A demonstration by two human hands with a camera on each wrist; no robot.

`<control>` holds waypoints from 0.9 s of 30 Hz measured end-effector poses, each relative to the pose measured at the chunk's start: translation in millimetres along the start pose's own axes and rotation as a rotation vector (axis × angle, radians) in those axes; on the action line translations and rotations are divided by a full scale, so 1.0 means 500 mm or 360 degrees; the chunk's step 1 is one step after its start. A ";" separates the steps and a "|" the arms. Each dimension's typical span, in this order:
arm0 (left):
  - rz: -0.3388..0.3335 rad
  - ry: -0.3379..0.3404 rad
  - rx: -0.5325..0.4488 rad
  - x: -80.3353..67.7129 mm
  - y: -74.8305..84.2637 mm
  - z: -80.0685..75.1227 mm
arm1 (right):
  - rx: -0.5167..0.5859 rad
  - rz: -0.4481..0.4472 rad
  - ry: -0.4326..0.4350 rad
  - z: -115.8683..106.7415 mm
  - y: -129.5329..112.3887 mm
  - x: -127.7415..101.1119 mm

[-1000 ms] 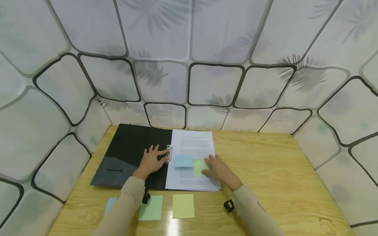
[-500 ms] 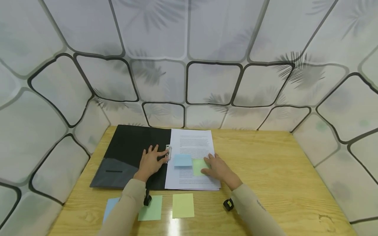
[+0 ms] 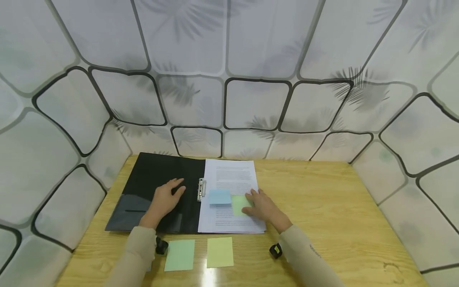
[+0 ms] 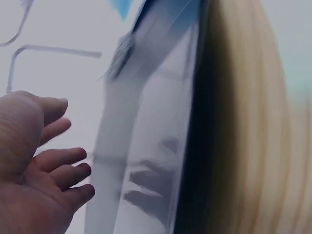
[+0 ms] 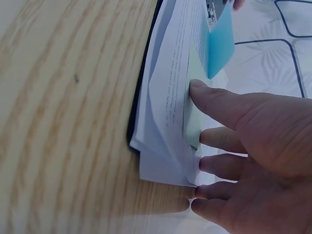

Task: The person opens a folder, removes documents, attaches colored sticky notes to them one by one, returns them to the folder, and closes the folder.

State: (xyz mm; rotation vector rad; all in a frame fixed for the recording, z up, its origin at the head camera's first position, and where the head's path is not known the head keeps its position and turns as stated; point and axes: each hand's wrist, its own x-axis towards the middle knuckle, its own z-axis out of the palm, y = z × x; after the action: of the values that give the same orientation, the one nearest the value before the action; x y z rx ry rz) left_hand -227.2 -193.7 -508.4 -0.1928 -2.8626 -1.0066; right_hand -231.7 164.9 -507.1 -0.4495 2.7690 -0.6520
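A black folder (image 3: 165, 167) lies spread on the wooden table, with a stack of printed paper (image 3: 234, 171) on its right side beside a metal clip (image 3: 201, 189). On the top page are a blue sticky note (image 3: 220, 197), its lower edge lifted, and a pale green sticky note (image 3: 239, 205). My right hand (image 3: 264, 209) rests at the page's right edge, thumb on the green note, fingertips along the paper's side in the right wrist view. Left of the clip, my left hand (image 3: 163, 203) hovers over the folder with relaxed fingers, holding nothing.
In front of the folder a green note (image 3: 180, 255) and a yellow note (image 3: 220, 252) lie on the table (image 3: 315, 191). A blue note is mostly hidden under the left sleeve. Patterned curtains (image 3: 258, 103) surround the table's back and sides.
My left hand has left the clip and moved left over the folder, so the clip shows fully. The left sleeve now hides most of the blue table note. My right hand stays put.
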 end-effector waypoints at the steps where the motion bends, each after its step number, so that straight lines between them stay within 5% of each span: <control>1: -0.0011 0.0066 0.0003 -0.009 -0.010 -0.022 | 0.0006 -0.0001 0.0001 0.003 0.000 0.001; 6: -0.0129 0.0279 0.0118 -0.056 -0.072 -0.128 | -0.0015 -0.0024 0.0016 0.012 0.002 0.005; 10: -0.0266 0.0307 0.0230 -0.081 -0.124 -0.181 | -0.0027 -0.0028 0.0025 0.014 0.003 0.006; 19: -0.0487 0.0069 0.0187 -0.103 -0.186 -0.206 | -0.0022 -0.0011 0.0007 0.012 0.001 0.002; 27: -0.0561 0.0087 -0.0123 -0.108 -0.166 -0.254 | -0.0011 -0.0009 0.0011 0.006 0.002 0.001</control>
State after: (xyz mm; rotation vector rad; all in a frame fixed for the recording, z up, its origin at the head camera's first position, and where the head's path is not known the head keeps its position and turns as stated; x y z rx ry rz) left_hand -179.9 -342.3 -468.1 0.3410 -2.8684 -1.1571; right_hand -231.3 164.3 -510.3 -0.4571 2.7785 -0.6469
